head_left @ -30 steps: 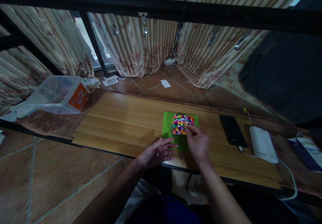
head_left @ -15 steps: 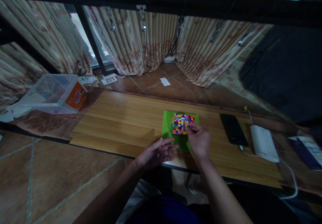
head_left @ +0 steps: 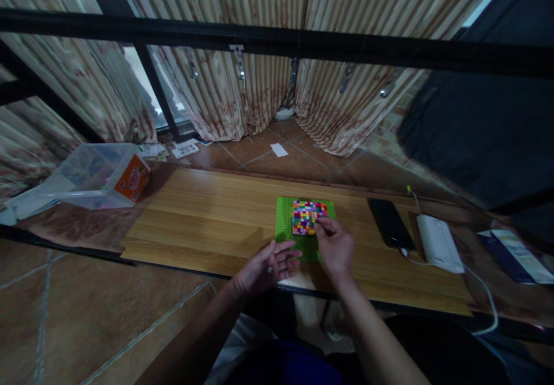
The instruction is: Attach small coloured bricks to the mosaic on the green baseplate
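Right hand [head_left: 334, 247] fingertips pinched at the near-right corner of the bricks [head_left: 307, 216] on the baseplate [head_left: 285, 223]. Left hand [head_left: 268, 266] laid flat, fingers spread, at the near tabletop [head_left: 208, 217] edge; wide bare room leftward.

We record a bright green studded baseplate [head_left: 285, 232] carrying a block of small bricks [head_left: 306, 216] in a chequered mix of red, yellow, pink, blue, green and white. The board [head_left: 208, 217] beneath is light brown wood grain with horizontal streaks. At 3 o'clock from the plate we note a black phone [head_left: 388, 230], then a white power bank [head_left: 437, 243] with a white cable. At 9 o'clock stands a clear plastic box [head_left: 93, 172] bearing an orange label with red lettering. The floor [head_left: 108, 310] is reddish-brown tile with pale grout lines. At 12 o'clock, the curtains [head_left: 259, 93] show beige and cream vertical stripes with faded red floral blotches
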Tool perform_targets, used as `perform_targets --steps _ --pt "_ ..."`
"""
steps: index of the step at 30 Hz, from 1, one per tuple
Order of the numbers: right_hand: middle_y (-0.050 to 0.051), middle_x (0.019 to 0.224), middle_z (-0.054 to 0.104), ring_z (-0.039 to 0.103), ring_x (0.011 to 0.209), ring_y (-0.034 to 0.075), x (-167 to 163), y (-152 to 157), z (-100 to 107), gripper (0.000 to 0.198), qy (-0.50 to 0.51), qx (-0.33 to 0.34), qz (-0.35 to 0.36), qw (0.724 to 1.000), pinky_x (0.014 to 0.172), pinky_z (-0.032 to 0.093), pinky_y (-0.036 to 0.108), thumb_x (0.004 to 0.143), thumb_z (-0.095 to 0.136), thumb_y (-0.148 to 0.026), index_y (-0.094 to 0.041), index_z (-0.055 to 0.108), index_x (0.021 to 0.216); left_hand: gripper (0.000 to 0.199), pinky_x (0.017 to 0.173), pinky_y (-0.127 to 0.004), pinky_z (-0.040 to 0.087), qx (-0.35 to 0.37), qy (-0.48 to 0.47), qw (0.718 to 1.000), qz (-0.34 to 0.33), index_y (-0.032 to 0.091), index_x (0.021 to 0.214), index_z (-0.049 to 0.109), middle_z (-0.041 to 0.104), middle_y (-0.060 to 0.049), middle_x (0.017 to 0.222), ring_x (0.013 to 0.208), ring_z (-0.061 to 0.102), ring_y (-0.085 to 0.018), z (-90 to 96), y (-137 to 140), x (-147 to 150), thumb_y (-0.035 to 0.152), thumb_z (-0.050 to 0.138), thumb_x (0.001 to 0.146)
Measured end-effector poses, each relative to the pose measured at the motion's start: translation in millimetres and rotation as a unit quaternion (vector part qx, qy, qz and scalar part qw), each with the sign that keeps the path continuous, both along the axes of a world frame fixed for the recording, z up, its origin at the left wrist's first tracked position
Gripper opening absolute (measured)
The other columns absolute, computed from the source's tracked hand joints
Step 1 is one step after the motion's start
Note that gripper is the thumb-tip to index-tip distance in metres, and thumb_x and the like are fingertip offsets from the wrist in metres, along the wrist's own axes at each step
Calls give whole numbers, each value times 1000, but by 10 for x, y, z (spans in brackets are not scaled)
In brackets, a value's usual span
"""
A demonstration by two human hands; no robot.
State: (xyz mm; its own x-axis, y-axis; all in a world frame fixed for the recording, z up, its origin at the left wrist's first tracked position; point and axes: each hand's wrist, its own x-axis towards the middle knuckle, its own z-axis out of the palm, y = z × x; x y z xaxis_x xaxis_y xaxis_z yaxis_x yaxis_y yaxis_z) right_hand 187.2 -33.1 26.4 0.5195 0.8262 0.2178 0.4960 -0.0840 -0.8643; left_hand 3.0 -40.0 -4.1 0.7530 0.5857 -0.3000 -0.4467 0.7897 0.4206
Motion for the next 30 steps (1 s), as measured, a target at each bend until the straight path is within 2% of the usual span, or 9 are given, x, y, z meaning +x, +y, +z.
perform_targets --steps 2,3,6,7,9,13,20,25,30 --pt "7 87 71 65 77 19 -138 -167 39 21 -25 21 16 999 71 49 32 82 54 -32 -18 67 92 47 92 -37 37 -2 -9 1000 6 16 122 56 61 -14 116 101 59 -21 -3 0 5 47 39 91" --pt "5 87 70 64 77 19 -226 -263 60 19 -45 20 47 998 72 49 31 83 53 -31 -20 67 92 47 93 -37 37 -4 -13 1000 9 16 122 56 62 -14 115 101 59 -21 -4 1 6 47 38 91" --pt "3 89 68 62 84 18 -525 -538 91 16 -97 -9 216 972 75 47 30 85 52 -23 -24 66 92 49 96 -38 36 -5 -15 1000 12 16 123 55 63 -14 115 108 57 -23 -2 16 4 49 36 91" --pt "4 90 68 61 88 19 -621 -609 83 14 -118 -16 252 960 78 46 31 83 55 -20 -24 66 91 50 98 -38 35 -1 -13 1000 14 15 124 54 63 -14 116 110 56 -24 -3 22 1 49 36 91" --pt "5 92 66 59 91 21 -774 -705 38 15 -159 -27 266 950 82 45 34 80 59 -17 -23 66 92 54 102 -39 31 9 -9 1000 14 13 126 52 62 -15 118 115 53 -25 -7 32 -5 50 35 91" --pt "6 91 65 58 89 22 -879 -722 -80 16 -191 -40 256 947 80 46 34 80 58 -15 -22 67 91 58 106 -40 25 18 -9 1000 14 12 127 51 61 -16 121 120 50 -26 -19 37 -10 53 34 90" --pt "6 89 65 59 88 21 -797 -603 -106 16 -171 -36 266 948 78 46 33 86 49 -17 -22 65 86 50 105 -40 28 8 -6 1000 25 16 126 52 63 -13 114 119 51 -25 -8 22 4 49 40 90" --pt "4 89 67 61 84 18 -615 -591 -4 19 -46 -16 239 970 76 47 29 87 46 -20 -22 65 88 48 100 -39 33 2 -20 1000 7 17 123 54 60 -12 117 112 54 -23 3 16 -4 49 38 91" --pt "4 88 69 64 79 18 -218 -463 1 20 84 -6 109 990 74 49 31 82 54 -33 -21 67 91 49 98 -41 35 -1 -10 1000 -1 17 126 52 57 -15 122 112 53 -23 20 17 -2 48 38 91"
